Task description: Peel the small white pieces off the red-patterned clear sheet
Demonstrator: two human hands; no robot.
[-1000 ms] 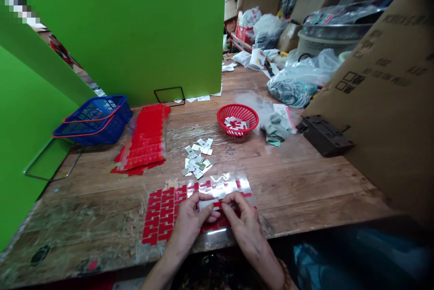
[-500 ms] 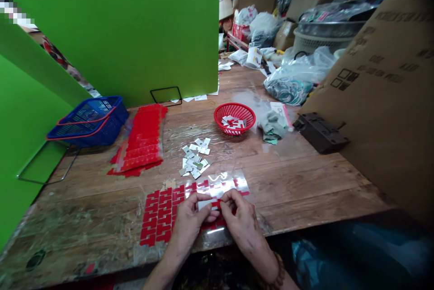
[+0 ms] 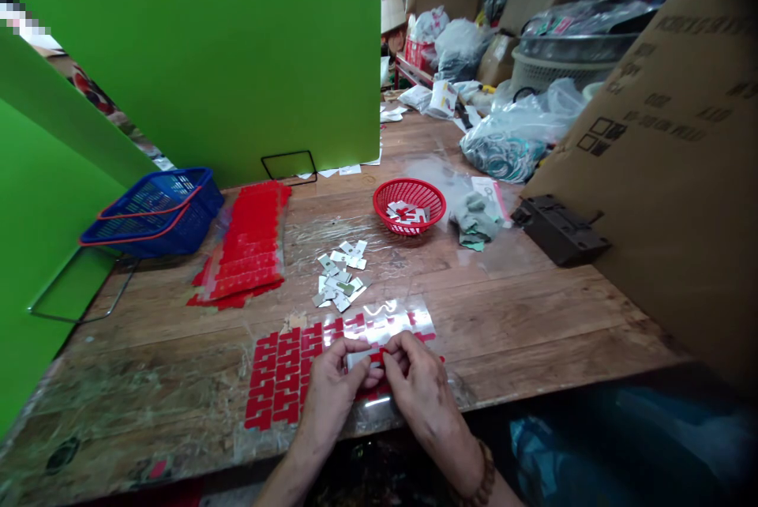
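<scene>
Sticker sheet (image 3: 284, 377) with red shapes lies flat at the near table (image 3: 533, 333) edge; over it the left hand (image 3: 332, 392) and right hand (image 3: 418, 381) pinch one small silver piece (image 3: 362, 357) between closed fingertips. With so fine a grip, the piece could slip or land crooked.

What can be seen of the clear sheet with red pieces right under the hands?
The clear sheet looks like glossy plastic film lying flat at the wooden table's near edge. Rows of red stepped pieces cover its left part; glare whitens its far edge. The left hand and right hand rest over its near-right part, pinching a small white piece.
</scene>
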